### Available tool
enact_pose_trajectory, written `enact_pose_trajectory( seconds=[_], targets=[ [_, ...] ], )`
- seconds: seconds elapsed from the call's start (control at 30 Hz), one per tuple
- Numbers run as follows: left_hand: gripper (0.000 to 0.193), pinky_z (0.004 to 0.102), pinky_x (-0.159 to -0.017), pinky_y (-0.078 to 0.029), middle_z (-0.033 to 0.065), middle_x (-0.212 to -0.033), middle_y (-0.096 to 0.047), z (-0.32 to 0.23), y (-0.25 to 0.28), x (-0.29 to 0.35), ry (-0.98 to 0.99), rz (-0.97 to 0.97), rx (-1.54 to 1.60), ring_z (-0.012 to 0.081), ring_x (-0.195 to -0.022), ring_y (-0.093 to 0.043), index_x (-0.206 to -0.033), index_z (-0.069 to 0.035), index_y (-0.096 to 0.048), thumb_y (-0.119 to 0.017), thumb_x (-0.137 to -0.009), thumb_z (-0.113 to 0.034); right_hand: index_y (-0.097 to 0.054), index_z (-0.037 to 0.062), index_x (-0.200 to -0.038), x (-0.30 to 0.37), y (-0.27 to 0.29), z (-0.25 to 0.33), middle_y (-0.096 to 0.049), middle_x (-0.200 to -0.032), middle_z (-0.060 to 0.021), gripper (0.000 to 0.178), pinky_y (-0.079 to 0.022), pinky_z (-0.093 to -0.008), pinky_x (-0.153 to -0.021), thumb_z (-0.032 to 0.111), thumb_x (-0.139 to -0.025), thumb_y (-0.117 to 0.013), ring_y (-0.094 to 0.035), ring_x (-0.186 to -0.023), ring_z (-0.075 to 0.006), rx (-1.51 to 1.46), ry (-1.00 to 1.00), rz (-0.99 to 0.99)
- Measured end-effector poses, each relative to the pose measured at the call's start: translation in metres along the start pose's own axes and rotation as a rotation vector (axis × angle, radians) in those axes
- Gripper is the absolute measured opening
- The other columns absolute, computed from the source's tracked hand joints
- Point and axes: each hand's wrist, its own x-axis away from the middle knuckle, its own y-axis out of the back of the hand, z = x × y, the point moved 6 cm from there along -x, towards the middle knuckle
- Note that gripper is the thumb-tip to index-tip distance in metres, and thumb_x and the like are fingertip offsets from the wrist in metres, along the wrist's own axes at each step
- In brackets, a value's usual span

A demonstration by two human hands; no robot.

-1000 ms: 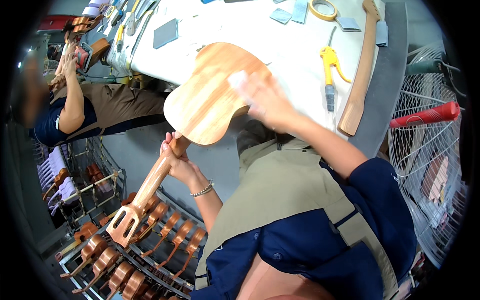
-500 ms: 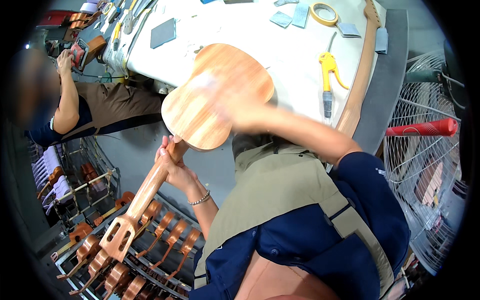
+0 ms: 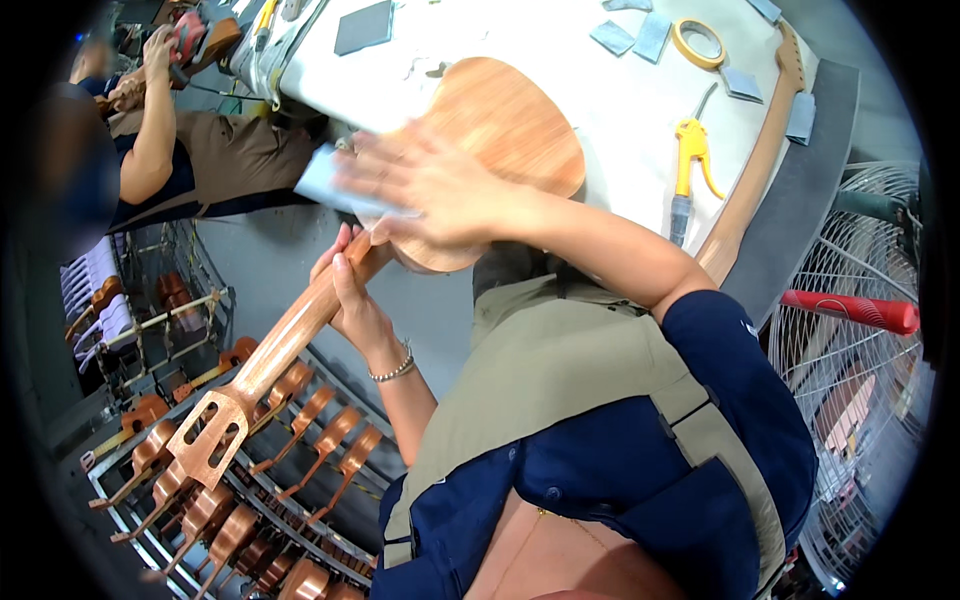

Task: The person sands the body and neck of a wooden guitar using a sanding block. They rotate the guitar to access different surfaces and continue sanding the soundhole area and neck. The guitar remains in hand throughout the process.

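I see a small unfinished wooden guitar (image 3: 480, 140), glossy orange grain, body against the white workbench (image 3: 600, 90) edge, my left hand (image 3: 350, 290) clamped round its neck, my right hand (image 3: 430, 185) blurred, flat on a pale sanding sheet (image 3: 325, 180) over the body, sheet detail unclear.

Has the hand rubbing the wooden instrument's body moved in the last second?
Yes. The right hand with its pale sanding sheet has slid left along the instrument body, away from the yellow air gun lying on the white table.

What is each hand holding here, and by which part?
The left hand grips the unfinished wooden ukulele by its neck, just below the body. The right hand presses a pale sheet, likely sandpaper, flat against the body's lower edge.
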Motion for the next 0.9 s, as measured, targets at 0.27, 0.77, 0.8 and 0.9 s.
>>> enact_pose_trajectory(
  seconds=[0.27,0.77,0.8,0.9],
  targets=[
    [0.026,0.0393,-0.097,-0.042,0.0212,-0.111,-0.059,0.003,0.006,-0.005,-0.011,0.026,-0.006,0.0269,-0.103,-0.059,-0.103,-0.001,-0.052,-0.058,-0.087,-0.02,-0.029,0.0189,-0.142,0.082,-0.013,-0.163,-0.027,-0.146,-0.0103,0.051,-0.014,-0.054,-0.107,0.04,-0.095,-0.03,-0.026,-0.133,-0.0303,0.022,-0.814,-0.037],
    [0.027,0.0378,-0.089,-0.046,0.0185,-0.09,-0.061,-0.025,-0.053,-0.084,-0.315,0.062,-0.035,0.0255,-0.084,-0.061,-0.084,-0.001,-0.047,-0.047,-0.094,-0.026,-0.021,0.0173,-0.144,0.217,-0.001,-0.093,-0.026,-0.147,-0.0077,0.056,-0.01,-0.052,-0.109,0.045,-0.096,-0.024,-0.022,-0.135,-0.0278,-0.07,-1.025,-0.176],
    [0.031,0.0385,-0.087,-0.046,0.0169,-0.085,-0.06,-0.03,-0.062,-0.105,-0.371,0.067,0.052,0.0252,-0.079,-0.062,-0.082,-0.001,-0.046,-0.045,-0.094,-0.029,-0.021,0.0167,-0.144,0.228,0.006,-0.101,-0.029,-0.146,-0.0082,0.055,-0.013,-0.0516,-0.109,0.043,-0.096,-0.027,-0.028,-0.133,-0.0276,-0.066,-1.067,-0.252],
    [0.035,0.038,-0.08,-0.049,0.0112,-0.071,-0.052,-0.076,-0.108,-0.163,-0.453,0.192,0.477,0.0248,-0.07,-0.06,-0.08,0.001,-0.046,-0.036,-0.095,-0.03,-0.024,0.0089,-0.143,0.243,0.021,-0.1,-0.038,-0.138,-0.014,0.055,-0.031,-0.0445,-0.103,0.039,-0.097,-0.033,-0.046,-0.119,-0.0282,-0.911,-1.086,-0.843]
  ],
)
